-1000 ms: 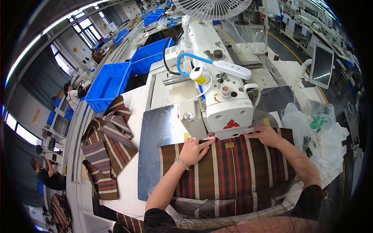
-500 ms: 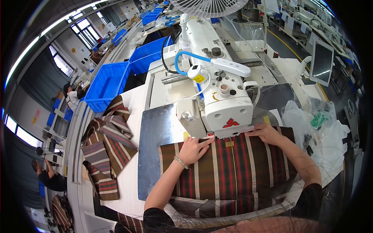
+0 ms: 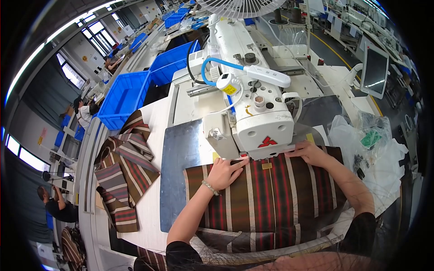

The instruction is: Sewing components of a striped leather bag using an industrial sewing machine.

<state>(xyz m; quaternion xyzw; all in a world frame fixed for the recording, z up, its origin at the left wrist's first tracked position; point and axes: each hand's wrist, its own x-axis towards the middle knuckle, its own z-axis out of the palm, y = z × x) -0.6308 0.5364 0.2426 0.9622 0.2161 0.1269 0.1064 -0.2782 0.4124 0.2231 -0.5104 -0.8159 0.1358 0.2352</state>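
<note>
A white sewing machine head (image 3: 264, 131) stands over brown, red and cream striped fabric (image 3: 244, 198), its lower end right at the fabric's far edge. My left hand (image 3: 222, 174) lies on the fabric left of the machine head, fingers apart and the index finger stretched toward the needle area. On the other side, my right hand (image 3: 309, 153) rests on the same far edge with its fingers stretched out toward the machine. A small gold-coloured tab (image 3: 267, 166) sits on the fabric just below the head. The needle itself is hidden.
More striped fabric (image 3: 124, 169) lies folded and heaped on the left of the table. Blue crates (image 3: 124, 97) stand at the back left. A clear plastic bag (image 3: 370, 153) is at the right, below a screen on an arm (image 3: 374, 72). A fan (image 3: 244, 7) stands behind the machine.
The view has shifted very slightly. Both hands and the fabric stay in the same place under the machine head.
</note>
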